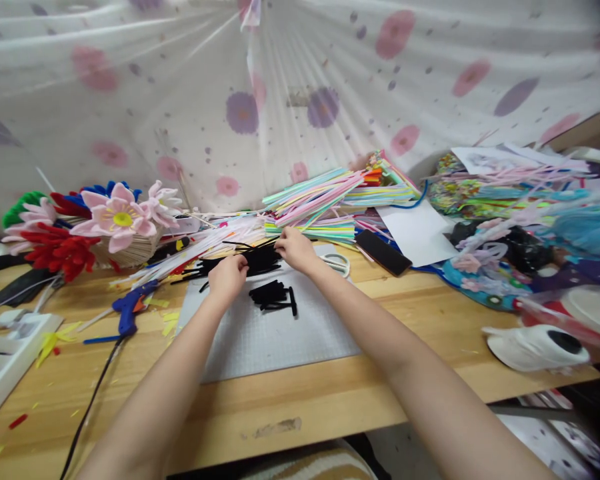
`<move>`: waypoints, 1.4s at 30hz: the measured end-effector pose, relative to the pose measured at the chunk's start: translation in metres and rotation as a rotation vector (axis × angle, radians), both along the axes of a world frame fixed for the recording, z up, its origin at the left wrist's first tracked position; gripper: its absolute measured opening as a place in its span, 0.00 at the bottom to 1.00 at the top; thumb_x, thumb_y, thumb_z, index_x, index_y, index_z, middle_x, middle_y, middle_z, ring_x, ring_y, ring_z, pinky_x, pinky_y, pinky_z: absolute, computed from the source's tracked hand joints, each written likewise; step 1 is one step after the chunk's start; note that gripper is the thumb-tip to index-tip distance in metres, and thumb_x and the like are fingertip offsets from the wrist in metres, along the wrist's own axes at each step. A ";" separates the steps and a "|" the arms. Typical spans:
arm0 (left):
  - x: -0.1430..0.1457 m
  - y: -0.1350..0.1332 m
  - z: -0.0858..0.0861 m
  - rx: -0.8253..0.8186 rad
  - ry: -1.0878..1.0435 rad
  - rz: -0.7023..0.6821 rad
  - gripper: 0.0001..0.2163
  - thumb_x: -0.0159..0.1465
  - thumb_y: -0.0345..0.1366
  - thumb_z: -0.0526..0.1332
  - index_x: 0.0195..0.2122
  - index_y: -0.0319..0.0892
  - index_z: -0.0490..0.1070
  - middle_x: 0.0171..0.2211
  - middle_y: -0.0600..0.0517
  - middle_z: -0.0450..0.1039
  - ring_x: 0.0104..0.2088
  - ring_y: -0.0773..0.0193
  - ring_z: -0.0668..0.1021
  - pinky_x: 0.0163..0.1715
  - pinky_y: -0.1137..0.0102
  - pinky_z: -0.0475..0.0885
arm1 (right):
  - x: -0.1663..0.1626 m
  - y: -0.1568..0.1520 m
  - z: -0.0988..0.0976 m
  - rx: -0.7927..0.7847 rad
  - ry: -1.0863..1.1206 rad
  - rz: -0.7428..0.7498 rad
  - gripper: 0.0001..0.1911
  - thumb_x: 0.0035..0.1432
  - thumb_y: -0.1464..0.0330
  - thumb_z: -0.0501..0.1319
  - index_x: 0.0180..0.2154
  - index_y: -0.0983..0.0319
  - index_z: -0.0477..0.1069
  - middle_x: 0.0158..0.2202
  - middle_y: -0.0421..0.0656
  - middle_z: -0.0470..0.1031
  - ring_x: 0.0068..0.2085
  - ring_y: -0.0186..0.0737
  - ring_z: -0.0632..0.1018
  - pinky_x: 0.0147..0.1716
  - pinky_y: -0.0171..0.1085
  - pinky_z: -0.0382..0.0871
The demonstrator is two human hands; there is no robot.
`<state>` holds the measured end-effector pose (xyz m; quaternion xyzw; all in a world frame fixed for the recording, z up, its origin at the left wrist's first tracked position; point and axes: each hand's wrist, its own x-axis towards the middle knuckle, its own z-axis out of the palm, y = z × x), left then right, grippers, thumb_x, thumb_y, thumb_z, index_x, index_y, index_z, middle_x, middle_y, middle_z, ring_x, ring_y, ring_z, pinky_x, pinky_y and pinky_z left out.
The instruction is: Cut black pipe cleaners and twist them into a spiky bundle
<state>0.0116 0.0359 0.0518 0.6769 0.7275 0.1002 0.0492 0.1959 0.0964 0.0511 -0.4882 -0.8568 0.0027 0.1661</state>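
Both hands are out over the far edge of a grey mat on the wooden desk. Left hand is curled, fingers closed down on a bundle of black pipe cleaners lying across the mat's back edge; right hand grips the same bundle at its right end, fingers pressed together on the strands. The bundle runs between the two hands, with loose ends sticking out left of the left hand. A second small pile of cut black pieces lies on the mat just in front of the hands, untouched. Behind the hands, a big stack of pastel pipe cleaners fans out to the right. White scissors sit just right of the right hand, with a black phone farther right. A blue glue gun lies left of the mat, cord trailing toward the near edge. Pink and red fuzzy flowers stand far left. Flowered cloth hangs behind everything.
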 end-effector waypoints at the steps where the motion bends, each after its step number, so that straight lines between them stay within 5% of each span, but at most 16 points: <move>1: 0.000 -0.001 0.001 -0.037 -0.035 0.008 0.10 0.59 0.40 0.55 0.38 0.49 0.72 0.39 0.53 0.76 0.40 0.60 0.75 0.31 0.71 0.64 | 0.001 0.000 0.001 0.006 0.017 -0.004 0.13 0.59 0.66 0.54 0.39 0.61 0.76 0.42 0.49 0.70 0.44 0.43 0.68 0.41 0.37 0.60; 8: -0.005 -0.006 -0.008 -0.081 -0.130 -0.045 0.10 0.59 0.38 0.54 0.37 0.45 0.72 0.37 0.48 0.77 0.38 0.58 0.76 0.32 0.69 0.65 | 0.001 -0.006 -0.003 -0.009 0.101 0.000 0.11 0.56 0.65 0.58 0.37 0.61 0.78 0.40 0.49 0.69 0.43 0.44 0.67 0.42 0.39 0.59; 11: -0.006 -0.004 -0.015 -0.045 -0.463 -0.020 0.07 0.58 0.37 0.55 0.33 0.42 0.70 0.30 0.50 0.76 0.30 0.63 0.77 0.29 0.70 0.67 | 0.002 -0.009 -0.002 -0.065 0.167 -0.004 0.09 0.54 0.67 0.60 0.34 0.62 0.78 0.38 0.49 0.69 0.42 0.43 0.68 0.40 0.38 0.59; 16: 0.009 -0.012 -0.019 -0.004 -1.272 0.182 0.06 0.56 0.33 0.59 0.33 0.38 0.66 0.24 0.51 0.74 0.25 0.67 0.77 0.27 0.72 0.72 | -0.004 -0.016 0.003 -0.635 0.681 0.135 0.07 0.52 0.66 0.60 0.30 0.64 0.72 0.25 0.39 0.69 0.28 0.32 0.69 0.29 0.32 0.60; 19: 0.020 -0.023 -0.019 -0.013 -1.482 0.228 0.06 0.56 0.29 0.60 0.34 0.36 0.67 0.26 0.49 0.76 0.27 0.66 0.79 0.30 0.71 0.74 | -0.012 -0.023 0.001 -0.886 0.968 0.215 0.08 0.49 0.66 0.61 0.28 0.65 0.67 0.22 0.37 0.68 0.25 0.29 0.69 0.25 0.30 0.59; 42: 0.024 -0.036 -0.020 -0.124 -1.534 0.234 0.07 0.55 0.26 0.61 0.35 0.34 0.73 0.28 0.46 0.77 0.29 0.64 0.80 0.28 0.73 0.75 | -0.034 -0.026 -0.017 -0.921 1.142 0.210 0.15 0.37 0.65 0.68 0.24 0.65 0.65 0.18 0.36 0.70 0.21 0.27 0.68 0.24 0.30 0.61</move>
